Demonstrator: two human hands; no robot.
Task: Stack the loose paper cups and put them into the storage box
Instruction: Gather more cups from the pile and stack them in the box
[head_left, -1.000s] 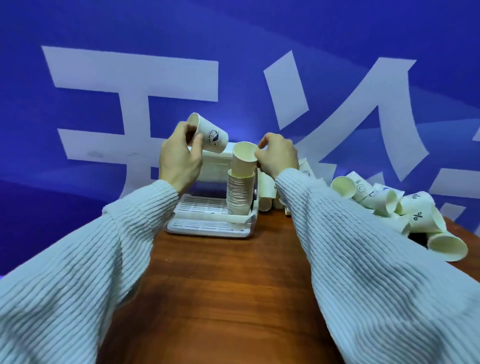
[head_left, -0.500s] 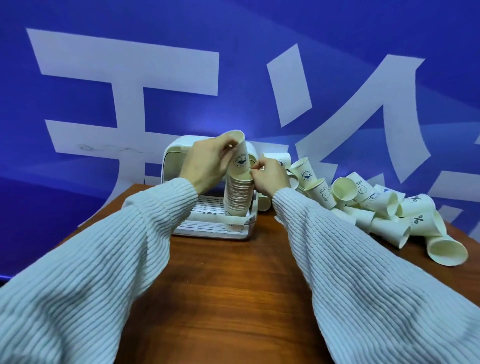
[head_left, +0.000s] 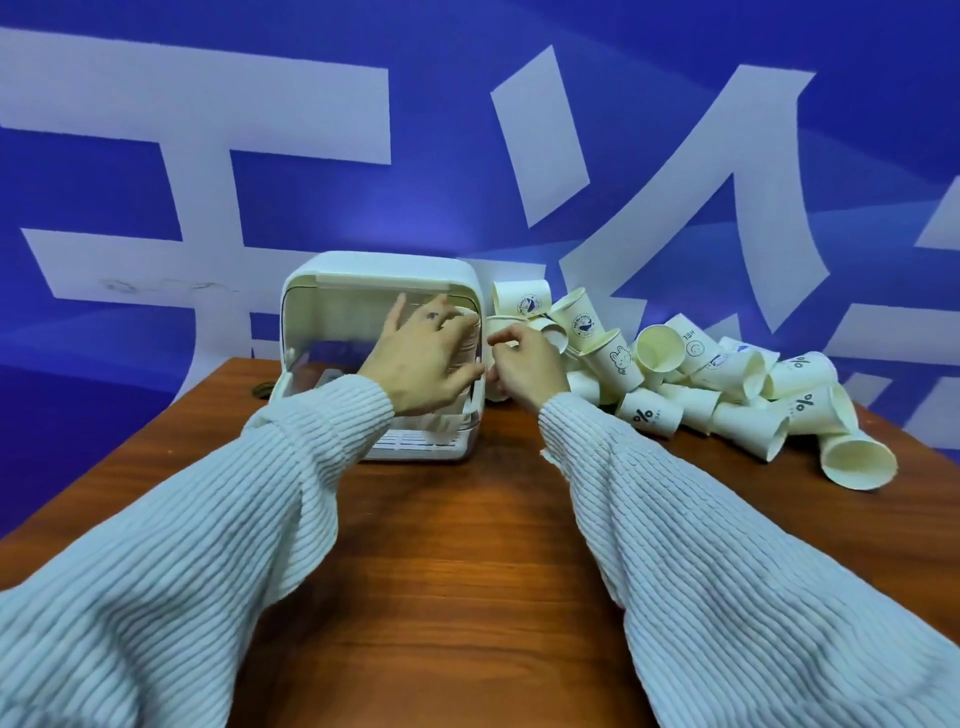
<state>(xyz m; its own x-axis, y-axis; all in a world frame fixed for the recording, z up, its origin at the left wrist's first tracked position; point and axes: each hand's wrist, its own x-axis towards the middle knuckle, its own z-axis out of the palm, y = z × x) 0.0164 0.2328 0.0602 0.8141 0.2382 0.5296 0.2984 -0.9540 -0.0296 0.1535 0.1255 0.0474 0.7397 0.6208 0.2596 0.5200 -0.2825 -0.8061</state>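
Left hand (head_left: 423, 364) now wrapped around the cup stack (head_left: 464, 345) inside the storage box (head_left: 332, 291), top cup seated, right hand (head_left: 524, 364) drawn back just beside, fingers curled, holding nothing seen.

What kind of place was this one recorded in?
Probably a staged demo or recording booth rather than a home: a blue printed banner with large white characters fills the background behind a wooden table holding only a storage box and a pile of paper cups.

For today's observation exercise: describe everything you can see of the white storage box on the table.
The white plastic storage box with rounded corners stands upright at the wooden table's far edge, its front open, slatted tray at the base. A stack of paper cups stands inside at its right; the left hand holds that stack.
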